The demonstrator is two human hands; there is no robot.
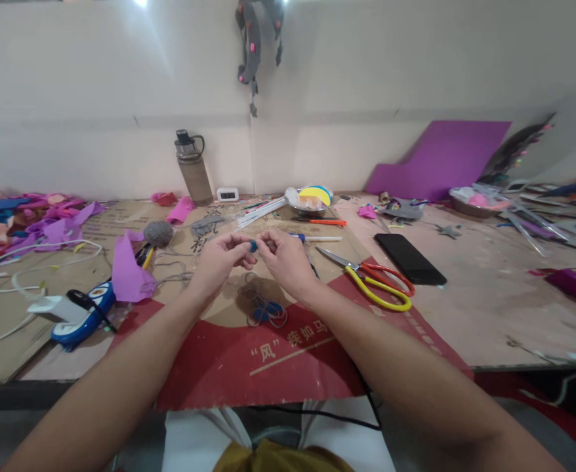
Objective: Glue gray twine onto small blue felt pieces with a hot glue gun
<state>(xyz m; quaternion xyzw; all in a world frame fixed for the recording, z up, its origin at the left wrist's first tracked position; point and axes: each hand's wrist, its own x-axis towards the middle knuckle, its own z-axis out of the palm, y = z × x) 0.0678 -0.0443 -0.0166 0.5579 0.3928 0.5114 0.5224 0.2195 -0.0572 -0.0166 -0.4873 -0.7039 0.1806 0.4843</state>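
My left hand (222,261) is closed, with thumb and forefinger pinching a small blue piece (253,246), too small to tell its kind. My right hand (284,261) meets it from the other side, fingertips pinched at the piece's right edge. Below both hands, a loose tangle of grey yarn (253,296) lies on the red-printed cardboard (209,367), with another blue piece (269,311) among its loops. Left of my left hand, more grey yarn trails from a yarn ball (158,233). Scissors (374,278) with red and yellow handles lie partly spread, right of my right hand.
A black phone (409,259) lies beyond the scissors. Toward the back stand a bottle (194,172), a small clock (227,195) and a metal bowl (308,208). Felt scraps (46,219), a white charger (59,309) and its cables crowd the left side.
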